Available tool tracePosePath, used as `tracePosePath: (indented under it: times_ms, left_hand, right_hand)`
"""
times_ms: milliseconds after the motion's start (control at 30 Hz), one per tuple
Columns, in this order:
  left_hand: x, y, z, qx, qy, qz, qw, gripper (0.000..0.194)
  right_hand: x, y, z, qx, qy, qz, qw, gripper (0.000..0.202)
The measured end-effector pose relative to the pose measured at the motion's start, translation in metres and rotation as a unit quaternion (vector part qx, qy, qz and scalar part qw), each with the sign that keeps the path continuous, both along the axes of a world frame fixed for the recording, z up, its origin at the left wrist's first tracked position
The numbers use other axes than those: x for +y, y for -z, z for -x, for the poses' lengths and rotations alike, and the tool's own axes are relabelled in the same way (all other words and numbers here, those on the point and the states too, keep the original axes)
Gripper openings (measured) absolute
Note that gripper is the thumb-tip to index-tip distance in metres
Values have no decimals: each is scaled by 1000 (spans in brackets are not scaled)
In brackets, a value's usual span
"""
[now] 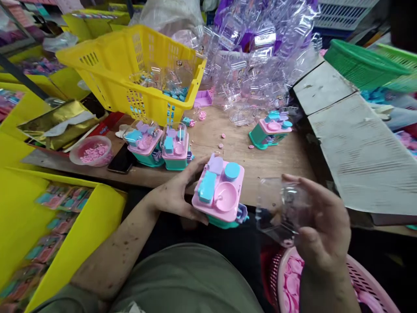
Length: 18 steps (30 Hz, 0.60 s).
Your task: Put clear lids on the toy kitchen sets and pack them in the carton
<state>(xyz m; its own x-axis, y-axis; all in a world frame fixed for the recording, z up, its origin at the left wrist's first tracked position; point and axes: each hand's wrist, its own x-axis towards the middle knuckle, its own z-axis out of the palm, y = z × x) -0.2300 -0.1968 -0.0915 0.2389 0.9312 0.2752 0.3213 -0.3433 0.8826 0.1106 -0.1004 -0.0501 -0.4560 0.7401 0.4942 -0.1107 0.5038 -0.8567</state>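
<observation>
A pink-topped toy kitchen unit [225,196] with a teal base, blue and lilac parts and a round basin is gripped at its left side by my left hand [177,189]. To its right, my right hand [321,221] holds a clear plastic cover [276,208], apart from the toy and slightly blurred. Two similar toys, one on the left [143,143] and one beside it [176,147], stand on the wooden table [234,161] under clear covers. Another toy without a visible cover [271,129] stands at the table's right.
A yellow basket [120,82] and a heap of clear covers [247,69] fill the back. At left are a tub of pink pieces [93,152] and a phone [121,159]. Cardboard [361,143] borders the right; a pink basket [374,282] sits below.
</observation>
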Motion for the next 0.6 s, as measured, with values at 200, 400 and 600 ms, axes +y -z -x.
tracePosePath:
  times_ms: [200,400,600]
  left_hand:
    - [13,15,-20,57,-116,-70,989,139]
    - [23,44,-22,38,-119,-69,990,143]
    - [26,54,-22,19,-126,-89,988,139]
  right_hand:
    - [22,-22,11,32,106,6,994,47]
    - [27,-61,66,-157,2,-129,979,51]
    - [34,-57,121,-242,-31,-256,936,41]
